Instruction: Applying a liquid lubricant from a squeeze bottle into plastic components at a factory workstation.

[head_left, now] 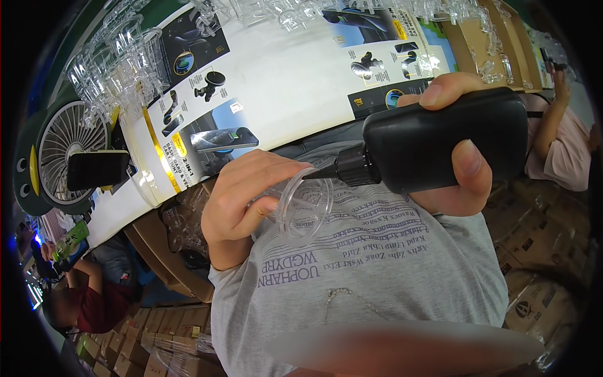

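Observation:
My left hand (242, 198) pinches a clear plastic cup-like part (306, 213) with a wide round rim, in front of my grey shirt. In my right hand (461, 151) is a black squeeze bottle (440, 141), lying on its side with its pointed nozzle (323, 173) toward the left. The nozzle tip is at the upper rim of the clear part, close to my left fingertips. Whether the tip touches the rim, and whether anything comes out of it, I cannot tell.
A white table covered with printed sheets (276, 81) lies beyond my hands. Clear plastic parts (116, 63) pile up at its left and far edges. A round fan (72, 154) and a phone (97, 169) stand at left. Cardboard boxes (160, 327) and other people are around.

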Motion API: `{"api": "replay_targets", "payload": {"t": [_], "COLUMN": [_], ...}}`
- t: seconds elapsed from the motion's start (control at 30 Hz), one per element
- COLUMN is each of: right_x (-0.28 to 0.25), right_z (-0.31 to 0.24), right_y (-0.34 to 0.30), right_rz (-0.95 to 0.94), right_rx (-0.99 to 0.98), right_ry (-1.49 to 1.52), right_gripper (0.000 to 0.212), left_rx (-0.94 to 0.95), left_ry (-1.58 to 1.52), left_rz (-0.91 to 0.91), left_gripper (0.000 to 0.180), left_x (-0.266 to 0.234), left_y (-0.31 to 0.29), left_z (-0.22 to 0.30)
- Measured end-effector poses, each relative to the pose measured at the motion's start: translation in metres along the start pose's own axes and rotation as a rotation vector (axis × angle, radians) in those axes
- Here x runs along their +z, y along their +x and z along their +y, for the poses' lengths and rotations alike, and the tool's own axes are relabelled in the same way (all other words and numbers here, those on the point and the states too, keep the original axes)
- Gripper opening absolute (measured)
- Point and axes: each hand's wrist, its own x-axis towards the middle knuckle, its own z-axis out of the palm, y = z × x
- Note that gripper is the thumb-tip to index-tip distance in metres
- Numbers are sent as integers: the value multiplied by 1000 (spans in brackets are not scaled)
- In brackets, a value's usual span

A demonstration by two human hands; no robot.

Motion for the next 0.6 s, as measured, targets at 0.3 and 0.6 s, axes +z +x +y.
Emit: {"api": "replay_targets", "payload": {"t": [0.3, 0.6], "right_x": [5, -7], "right_z": [1, -9], "right_y": [2, -9], "right_rz": [20, 51], "right_rx": [-9, 25], "right_ry": [51, 58], "right_gripper": [44, 43], "left_rx": [-23, -84], "left_ry": [-3, -21], "left_rz": [-59, -90], "left_gripper": [45, 43], "left_x": [-2, -4], "left_y": [5, 5], "left_z": [2, 3]}}
